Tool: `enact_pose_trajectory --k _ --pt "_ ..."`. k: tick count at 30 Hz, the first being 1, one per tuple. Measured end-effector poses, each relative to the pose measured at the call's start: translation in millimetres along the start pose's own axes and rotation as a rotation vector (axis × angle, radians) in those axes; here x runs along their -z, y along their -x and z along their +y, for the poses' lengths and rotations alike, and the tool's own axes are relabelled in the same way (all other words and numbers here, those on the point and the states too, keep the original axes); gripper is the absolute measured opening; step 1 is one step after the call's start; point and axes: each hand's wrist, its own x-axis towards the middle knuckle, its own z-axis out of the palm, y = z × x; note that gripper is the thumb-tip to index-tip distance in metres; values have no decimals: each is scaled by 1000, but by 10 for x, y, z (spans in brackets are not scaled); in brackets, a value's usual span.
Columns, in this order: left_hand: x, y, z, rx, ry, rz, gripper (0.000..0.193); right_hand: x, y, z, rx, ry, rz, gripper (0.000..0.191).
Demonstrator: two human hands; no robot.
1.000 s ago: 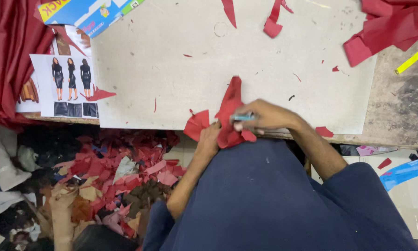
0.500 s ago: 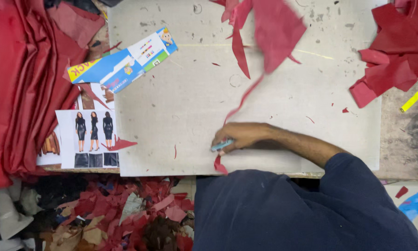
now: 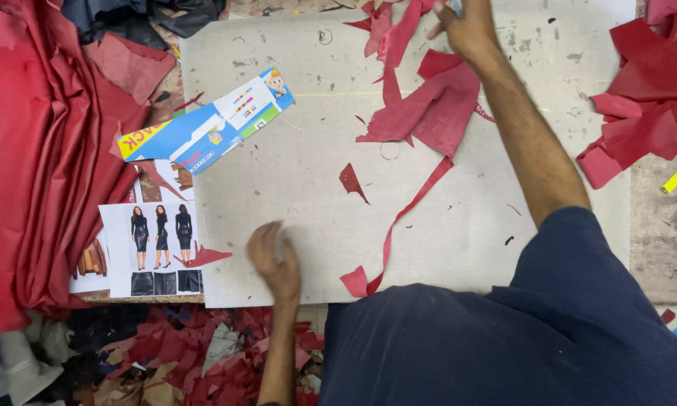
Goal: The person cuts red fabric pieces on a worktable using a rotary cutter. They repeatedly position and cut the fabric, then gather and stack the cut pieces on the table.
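From the head camera, the right hand [image 3: 466, 26] reaches to the far edge of the grey cutting board [image 3: 293, 173], its fingers closed on a pale tool that the frame's top edge mostly hides, just above the large red leather piece [image 3: 432, 109] lying flat beneath the wrist. The left hand [image 3: 274, 256] rests near the board's close edge, blurred, fingers loosely curled; whether its grip holds anything cannot be told. A long red trimmed strip [image 3: 399, 225] trails from the piece toward the body, curling at its end, and a small red offcut [image 3: 351, 180] lies apart on bare board. Working this piece cleanly seems to call for flattening it with the free hand and keeping that strip clear of the blade's path. A printed cardboard packet [image 3: 203, 128] and a sheet of fashion photos [image 3: 154, 240] lie left on the bench, beside stacked red leather [image 3: 37, 150].
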Motion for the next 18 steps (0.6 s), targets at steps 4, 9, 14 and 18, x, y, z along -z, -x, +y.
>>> enact_pose_trajectory --k 4,9,14,18 --pt "-1021 -488 668 -167 13 -155 70 407 755 -44 327 659 47 18" --pt "-1975 -1279 1251 -156 -104 -233 16 352 1680 -60 -299 12 -120 32" --pt "-2311 -868 2159 -555 448 -348 29 784 2413 170 -541 -494 33 41" --pt "-2164 -35 2659 -852 680 -579 41 1318 2971 627 -529 -431 233 30"
